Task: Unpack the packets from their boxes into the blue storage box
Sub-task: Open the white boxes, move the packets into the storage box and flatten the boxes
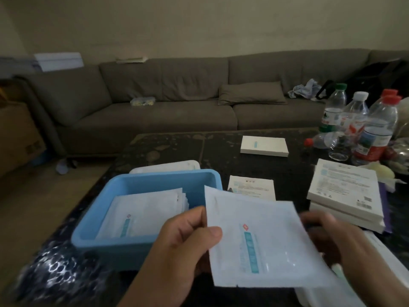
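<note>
The left hand (pixel 183 238) pinched a white packet (pixel 263 242) by its left edge, with the blue box (pixel 124 235) just left of it on the table (pixel 221 147), nearest that hand. The packet's printed stripe ran roughly away from the person. The right hand (pixel 338 238) sat blurred behind the packet's right edge; I could not tell its grip.

Both hands (pixel 186 242) (pixel 338 238) raised, fingers curled.

White packet (pixel 261 240) with teal stripe and red mark; blue storage box (pixel 93 231); dark speckled table (pixel 177 147); grey-brown sofa (pixel 155 103); clear bottles (pixel 358 120) capped red, white, green.
</note>
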`<state>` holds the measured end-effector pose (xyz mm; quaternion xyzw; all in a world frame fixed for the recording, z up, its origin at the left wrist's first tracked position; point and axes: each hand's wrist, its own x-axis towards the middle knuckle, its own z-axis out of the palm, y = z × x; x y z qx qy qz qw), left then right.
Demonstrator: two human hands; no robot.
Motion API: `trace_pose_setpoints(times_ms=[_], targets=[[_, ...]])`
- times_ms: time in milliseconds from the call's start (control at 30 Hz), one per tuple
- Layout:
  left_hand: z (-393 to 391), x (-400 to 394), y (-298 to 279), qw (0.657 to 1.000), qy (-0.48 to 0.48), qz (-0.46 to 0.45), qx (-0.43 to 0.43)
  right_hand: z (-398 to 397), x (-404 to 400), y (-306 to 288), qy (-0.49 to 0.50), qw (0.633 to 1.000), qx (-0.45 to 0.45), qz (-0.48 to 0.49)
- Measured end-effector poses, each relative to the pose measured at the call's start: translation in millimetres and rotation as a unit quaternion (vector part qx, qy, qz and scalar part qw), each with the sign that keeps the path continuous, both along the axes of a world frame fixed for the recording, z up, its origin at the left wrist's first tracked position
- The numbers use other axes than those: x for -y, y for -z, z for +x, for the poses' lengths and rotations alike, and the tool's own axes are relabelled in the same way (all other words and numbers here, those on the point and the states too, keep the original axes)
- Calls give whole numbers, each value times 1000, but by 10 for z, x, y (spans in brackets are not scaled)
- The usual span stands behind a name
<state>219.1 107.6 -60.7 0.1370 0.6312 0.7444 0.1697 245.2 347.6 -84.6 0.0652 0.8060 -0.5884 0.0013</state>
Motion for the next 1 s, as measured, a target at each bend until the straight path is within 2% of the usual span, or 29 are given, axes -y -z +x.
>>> trace_pose_setpoints(times_ms=[67, 100, 167, 300, 467, 500, 567, 600, 667, 733, 800, 933, 1000], targets=[[-17, 21, -36, 998, -48, 44, 9, -166, 159, -292, -52, 984, 61, -157], [-35, 46, -59, 994, -83, 74, 16, -246, 248, -411, -102, 973, 70, -196], [-82, 140, -106, 981, -144, 131, 14, -385, 417, -556, -150, 965, 40, -211], [-228, 483, -143, 959, -239, 141, -64, -763, 762, -681, -110, 983, -9, -148], [-360, 888, -127, 940, -284, 171, -80, -1027, 1091, -704, -141, 979, 26, -143], [-384, 954, -110, 939, -295, 160, -76, -1064, 1138, -688, -143, 978, 39, -144], [-430, 1078, -58, 931, -351, 73, -77, -1142, 1217, -626, -137, 982, 49, -121], [-449, 1128, -38, 915, -395, 23, -83, -1182, 1258, -575, -134, 985, 46, -97], [-471, 1195, -23, 866, -491, -3, -99, -1235, 1351, -477, -136, 988, 46, -59], [-471, 1222, -36, 823, -554, 40, -119, -1262, 1440, -394, -143, 988, 53, -41], [-459, 1229, -59, 804, -570, 100, -132, -1270, 1524, -335, -148, 987, 58, -28], [-454, 1214, -49, 806, -561, 138, -130, -1275, 1657, -202, -164, 984, 67, 8], [-457, 1192, -36, 811, -555, 130, -132, -1258, 1712, -188, -169, 982, 52, 65]])
